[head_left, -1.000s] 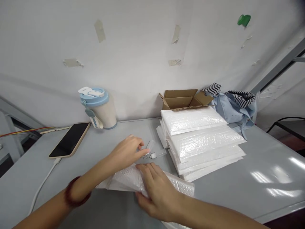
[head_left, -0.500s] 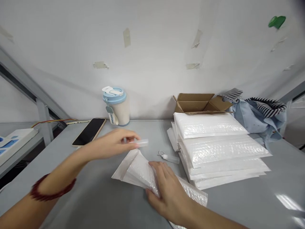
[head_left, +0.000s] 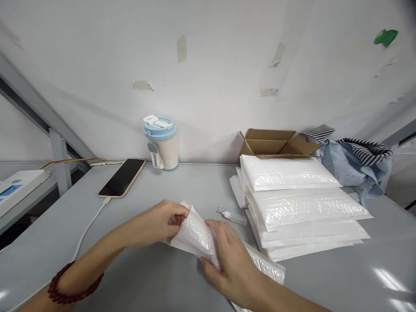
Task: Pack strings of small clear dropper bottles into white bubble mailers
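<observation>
A white bubble mailer point(head_left: 198, 236) lies on the grey table point(head_left: 136, 277) in front of me, its open end raised toward the left. My left hand point(head_left: 159, 223) is at that open end with its fingers pinched together; whatever they hold is hidden. A dark red bead bracelet is on that wrist. My right hand point(head_left: 232, 264) grips the mailer's middle, fingers over the top and thumb beneath. A small clear bottle with a ring cap point(head_left: 232, 216) lies on the table just beyond the mailer.
A stack of white bubble mailers point(head_left: 299, 203) sits to the right, with an open cardboard box point(head_left: 276, 142) and bundled clothing point(head_left: 354, 162) behind it. A blue-lidded cup point(head_left: 161, 143) stands by the wall. A phone point(head_left: 122, 177) lies charging on its cable at the left.
My left hand lifted a small clear tube from the table, carried it left, then brought it down to the mailer's open end, where the tube no longer shows. The right hand kept hold of the mailer.
</observation>
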### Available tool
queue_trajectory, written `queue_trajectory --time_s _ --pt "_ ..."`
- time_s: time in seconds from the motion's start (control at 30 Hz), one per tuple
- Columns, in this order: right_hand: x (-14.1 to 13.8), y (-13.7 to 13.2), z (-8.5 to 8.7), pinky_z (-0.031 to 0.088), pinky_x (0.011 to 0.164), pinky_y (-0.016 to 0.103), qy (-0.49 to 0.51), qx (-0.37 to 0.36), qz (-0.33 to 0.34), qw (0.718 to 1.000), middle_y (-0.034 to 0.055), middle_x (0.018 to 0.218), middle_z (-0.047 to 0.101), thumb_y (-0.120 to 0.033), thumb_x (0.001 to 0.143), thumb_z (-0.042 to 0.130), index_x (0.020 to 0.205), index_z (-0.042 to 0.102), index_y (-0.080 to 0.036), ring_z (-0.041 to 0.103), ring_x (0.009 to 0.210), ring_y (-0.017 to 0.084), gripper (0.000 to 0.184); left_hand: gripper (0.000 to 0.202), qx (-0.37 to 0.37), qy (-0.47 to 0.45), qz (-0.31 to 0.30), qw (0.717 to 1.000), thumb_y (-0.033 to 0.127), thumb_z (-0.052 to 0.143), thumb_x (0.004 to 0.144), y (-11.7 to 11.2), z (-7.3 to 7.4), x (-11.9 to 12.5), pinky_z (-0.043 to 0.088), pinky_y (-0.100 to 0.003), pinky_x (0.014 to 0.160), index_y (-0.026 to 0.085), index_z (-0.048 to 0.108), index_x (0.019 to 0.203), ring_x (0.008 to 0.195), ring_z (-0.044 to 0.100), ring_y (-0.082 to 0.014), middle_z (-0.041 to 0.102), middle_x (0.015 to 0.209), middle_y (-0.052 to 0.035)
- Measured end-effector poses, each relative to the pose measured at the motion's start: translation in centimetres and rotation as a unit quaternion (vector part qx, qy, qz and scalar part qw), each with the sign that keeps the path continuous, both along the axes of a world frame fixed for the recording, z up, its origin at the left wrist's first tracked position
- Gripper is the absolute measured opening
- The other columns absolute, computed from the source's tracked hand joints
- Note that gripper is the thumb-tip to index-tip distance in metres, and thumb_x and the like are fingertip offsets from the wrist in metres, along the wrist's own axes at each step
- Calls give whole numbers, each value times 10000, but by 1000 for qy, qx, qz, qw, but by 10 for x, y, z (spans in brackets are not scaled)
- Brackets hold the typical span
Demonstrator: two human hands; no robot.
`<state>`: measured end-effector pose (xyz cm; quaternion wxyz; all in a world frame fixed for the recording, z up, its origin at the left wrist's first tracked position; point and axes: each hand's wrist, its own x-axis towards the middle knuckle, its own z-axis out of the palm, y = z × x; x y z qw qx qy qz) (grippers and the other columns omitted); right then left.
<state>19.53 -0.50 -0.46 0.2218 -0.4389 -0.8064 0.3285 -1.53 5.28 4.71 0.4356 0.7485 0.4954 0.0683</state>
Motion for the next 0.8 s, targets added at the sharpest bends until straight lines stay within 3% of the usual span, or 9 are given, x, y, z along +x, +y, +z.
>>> queue_trajectory --time_s 0.13,0.2,0.37,0.43,0.57,0.7,0.8 --pt "2 0 1 401 894 447 -3 -3 3 1000 118 1134 520 -164 767 535 1277 373 -134 465 1038 267 536 298 -78 -78 -26 994 218 453 821 6 11 -7 497 -254 771 249 712 964 909 650 -192 722 952 9" --pt "2 0 0 398 902 447 -3 3 4 1000 121 1144 519 -163 763 536 1281 374 -127 462 1042 268 544 269 -88 -60 -19 994 240 483 824 11 19 -10 494 -266 790 256 715 959 919 655 -200 731 953 12" --pt "2 -1 -1 407 897 434 1 18 5 1000 118 1142 526 -152 757 527 1291 369 -129 472 1028 261 557 244 115 79 1 990 276 466 847 20 27 9 440 -231 558 205 685 766 652 634 -164 701 701 14" --pt "2 -1 -1 409 895 440 -7 20 6 1000 126 1140 528 -156 759 527 1289 375 -121 473 1029 267 553 233 159 72 -12 985 265 452 857 24 22 29 446 -250 618 195 663 787 710 624 -171 695 767 -4" --pt "2 0 0 396 926 451 -10 23 8 1000 152 1201 509 -163 766 526 1318 352 -106 456 1092 287 581 202 191 55 -119 973 248 571 808 35 0 74 437 -319 836 171 640 982 991 569 -230 642 1011 -68" --pt "3 0 0 341 1013 442 7 33 15 999 155 1337 425 -161 766 528 1384 263 -114 386 1215 290 674 142 180 59 -214 958 238 610 832 49 -22 103 475 -352 785 145 627 938 940 584 -212 630 964 -59" --pt "3 -1 -1 342 1015 448 8 35 22 999 147 1338 427 -165 767 532 1395 246 -128 390 1215 291 691 115 174 62 -234 955 219 621 824 53 -22 106 481 -337 744 143 630 910 858 594 -187 638 922 -40"
